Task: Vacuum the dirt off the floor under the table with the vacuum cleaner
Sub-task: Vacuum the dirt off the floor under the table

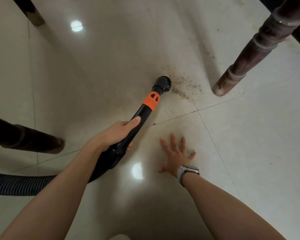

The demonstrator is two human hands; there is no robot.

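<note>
My left hand (117, 134) grips the black vacuum wand (142, 112), which has an orange collar (151, 100). The round brush nozzle (164, 83) at its tip touches the pale tiled floor at the left edge of a patch of brown dirt (185, 87). More thin specks of dirt (206, 49) trail up and to the right. My right hand (177, 155) rests flat on the floor with fingers spread, below the dirt; a watch sits on its wrist. The ribbed vacuum hose (16, 184) runs off to the left behind my left arm.
A turned dark wooden table leg (246, 66) stands just right of the dirt. Another dark leg (31, 13) is at the top left, and a third (33, 139) at the left edge. Glossy tiles (249, 144) with grout lines spread around.
</note>
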